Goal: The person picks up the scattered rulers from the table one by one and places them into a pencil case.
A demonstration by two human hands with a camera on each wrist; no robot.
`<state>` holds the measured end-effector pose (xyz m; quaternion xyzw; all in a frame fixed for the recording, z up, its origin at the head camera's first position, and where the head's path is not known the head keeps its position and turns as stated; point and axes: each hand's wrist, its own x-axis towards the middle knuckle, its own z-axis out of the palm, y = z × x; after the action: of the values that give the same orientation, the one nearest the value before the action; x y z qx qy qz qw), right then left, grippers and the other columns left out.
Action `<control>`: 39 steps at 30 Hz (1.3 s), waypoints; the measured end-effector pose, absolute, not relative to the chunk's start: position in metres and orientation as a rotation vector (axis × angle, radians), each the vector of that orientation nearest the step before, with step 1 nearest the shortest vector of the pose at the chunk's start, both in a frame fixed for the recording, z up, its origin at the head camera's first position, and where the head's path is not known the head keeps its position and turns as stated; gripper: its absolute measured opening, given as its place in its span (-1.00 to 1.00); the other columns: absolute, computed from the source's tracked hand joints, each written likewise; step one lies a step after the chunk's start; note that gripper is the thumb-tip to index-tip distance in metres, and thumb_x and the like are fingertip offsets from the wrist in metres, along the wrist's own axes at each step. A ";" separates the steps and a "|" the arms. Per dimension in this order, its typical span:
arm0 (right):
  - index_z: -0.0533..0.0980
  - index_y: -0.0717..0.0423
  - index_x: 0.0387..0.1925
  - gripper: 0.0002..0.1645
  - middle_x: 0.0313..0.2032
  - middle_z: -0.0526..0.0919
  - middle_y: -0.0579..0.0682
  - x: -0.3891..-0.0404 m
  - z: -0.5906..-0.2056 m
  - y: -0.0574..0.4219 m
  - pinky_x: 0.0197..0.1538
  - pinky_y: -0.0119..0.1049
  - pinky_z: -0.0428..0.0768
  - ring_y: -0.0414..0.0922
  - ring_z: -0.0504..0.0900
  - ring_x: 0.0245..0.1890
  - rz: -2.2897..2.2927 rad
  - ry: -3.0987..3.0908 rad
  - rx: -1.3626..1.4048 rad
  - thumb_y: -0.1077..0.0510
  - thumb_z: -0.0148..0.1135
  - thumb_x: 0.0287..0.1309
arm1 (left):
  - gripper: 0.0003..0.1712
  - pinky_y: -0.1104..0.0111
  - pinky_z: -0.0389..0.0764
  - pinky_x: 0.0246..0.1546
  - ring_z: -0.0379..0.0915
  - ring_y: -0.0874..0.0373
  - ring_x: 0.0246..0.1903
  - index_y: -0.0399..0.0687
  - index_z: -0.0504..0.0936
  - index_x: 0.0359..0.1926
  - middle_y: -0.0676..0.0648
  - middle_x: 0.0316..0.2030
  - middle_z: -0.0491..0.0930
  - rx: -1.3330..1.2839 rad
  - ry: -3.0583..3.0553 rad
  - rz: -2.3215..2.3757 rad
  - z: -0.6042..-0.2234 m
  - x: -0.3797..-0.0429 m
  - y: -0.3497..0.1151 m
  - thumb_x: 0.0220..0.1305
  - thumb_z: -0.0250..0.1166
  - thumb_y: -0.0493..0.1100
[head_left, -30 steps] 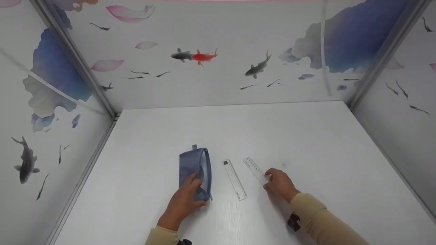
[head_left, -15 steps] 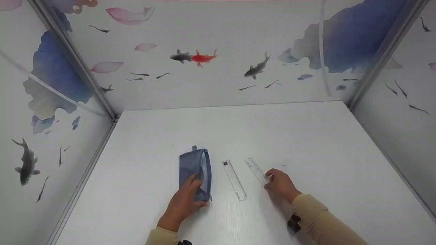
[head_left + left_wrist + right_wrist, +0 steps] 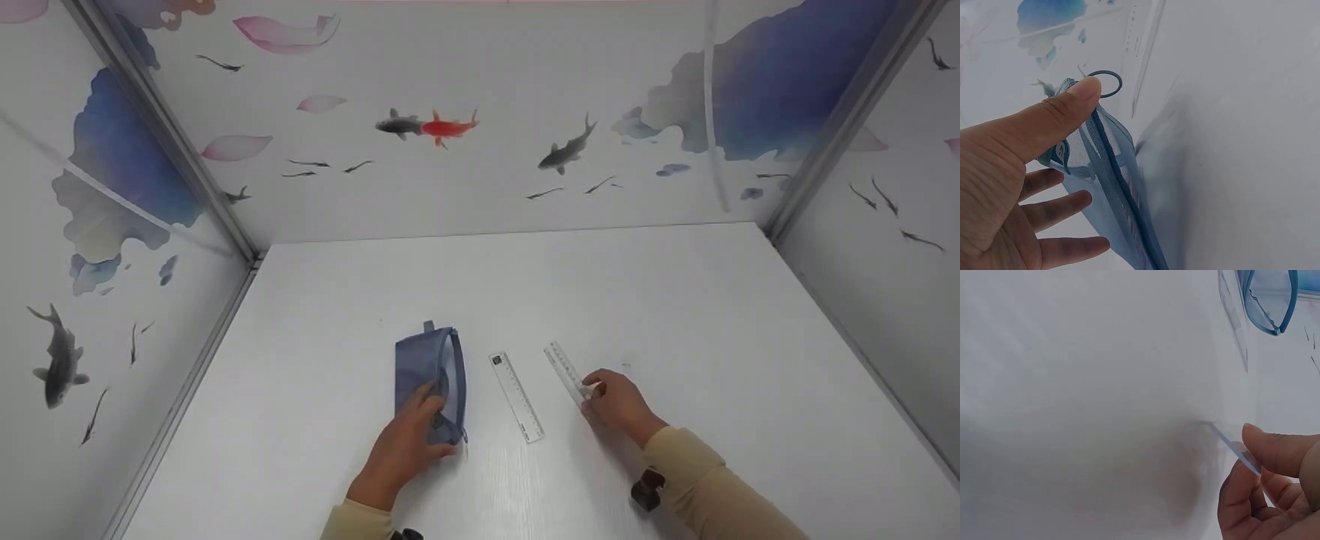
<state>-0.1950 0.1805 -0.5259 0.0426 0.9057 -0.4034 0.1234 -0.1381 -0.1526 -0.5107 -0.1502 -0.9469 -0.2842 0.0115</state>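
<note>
A blue mesh zip pencil case rests on the white table, its zipped mouth gaping toward the right. My left hand holds its near end; in the left wrist view the thumb lies on the zip end beside a dark loop, and the index finger is hidden. Between thumb and fingers, my right hand pinches the near end of a clear ruler. In the right wrist view this ruler slants, its far end at or close to the tabletop. A second clear ruler lies flat between the hands.
White panels painted with fish and petals enclose the table at the back and both sides. A small faint mark shows on the tabletop beyond the right hand.
The ruler in my right hand has swung slightly, its far end shifting right and a little away from me. The left hand, the pencil case and the flat ruler stay put.
</note>
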 end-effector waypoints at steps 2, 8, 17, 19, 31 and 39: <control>0.47 0.30 0.02 -0.62 -0.35 0.52 0.05 -0.196 -0.526 0.181 -0.38 -0.31 0.49 -0.10 0.47 -0.39 -1.207 2.622 0.144 0.37 0.24 0.13 | -0.28 0.02 0.56 -0.02 0.38 -0.26 0.17 -0.07 0.43 0.02 -0.33 0.30 0.28 -0.467 -2.954 -0.885 -0.511 -0.138 -0.153 -0.17 0.59 -0.09; 0.46 0.30 0.04 -0.59 -0.38 0.50 0.04 -0.199 -0.524 0.180 -0.42 -0.34 0.48 -0.12 0.46 -0.46 -1.295 2.571 0.187 0.36 0.27 0.11 | -0.26 -0.01 0.53 0.03 0.35 -0.29 0.20 -0.07 0.44 0.08 -0.35 0.32 0.26 -0.457 -2.964 -0.915 -0.512 -0.137 -0.154 -0.16 0.59 -0.11; 0.45 0.29 0.06 -0.57 -0.34 0.51 0.06 -0.201 -0.521 0.176 -0.45 -0.33 0.52 -0.12 0.48 -0.48 -1.353 2.545 0.207 0.34 0.28 0.13 | -0.28 -0.01 0.54 0.03 0.35 -0.28 0.20 -0.06 0.44 0.06 -0.34 0.32 0.26 -0.461 -2.964 -0.919 -0.513 -0.138 -0.155 -0.15 0.58 -0.10; 0.45 0.29 0.06 -0.57 -0.34 0.51 0.06 -0.201 -0.521 0.176 -0.44 -0.32 0.52 -0.11 0.48 -0.48 -1.367 2.535 0.204 0.34 0.27 0.13 | -0.29 -0.01 0.55 0.00 0.37 -0.27 0.18 -0.06 0.44 0.05 -0.34 0.32 0.26 -0.468 -2.960 -0.920 -0.513 -0.138 -0.155 -0.14 0.58 -0.10; 0.46 0.27 0.06 -0.56 -0.35 0.51 0.06 -0.203 -0.516 0.166 -0.39 -0.29 0.55 -0.10 0.48 -0.44 -1.419 2.495 0.225 0.34 0.29 0.11 | -0.30 0.00 0.57 -0.07 0.38 -0.27 0.17 -0.07 0.43 0.03 -0.34 0.33 0.25 -0.488 -2.942 -0.931 -0.512 -0.139 -0.155 -0.13 0.58 -0.11; 0.47 0.34 0.02 -0.57 -0.41 0.51 0.05 -0.206 -0.514 0.156 -0.44 -0.31 0.55 -0.11 0.48 -0.49 -1.489 2.484 0.165 0.38 0.31 0.08 | -0.26 0.00 0.55 -0.01 0.34 -0.29 0.20 -0.07 0.42 0.07 -0.32 0.34 0.23 -0.463 -2.965 -0.919 -0.510 -0.138 -0.154 -0.15 0.58 -0.11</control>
<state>-0.2059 0.1564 -0.5140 0.0563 0.8502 -0.5095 0.1201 -0.1378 -0.1539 -0.5100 -0.1477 -0.9447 -0.2928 0.0015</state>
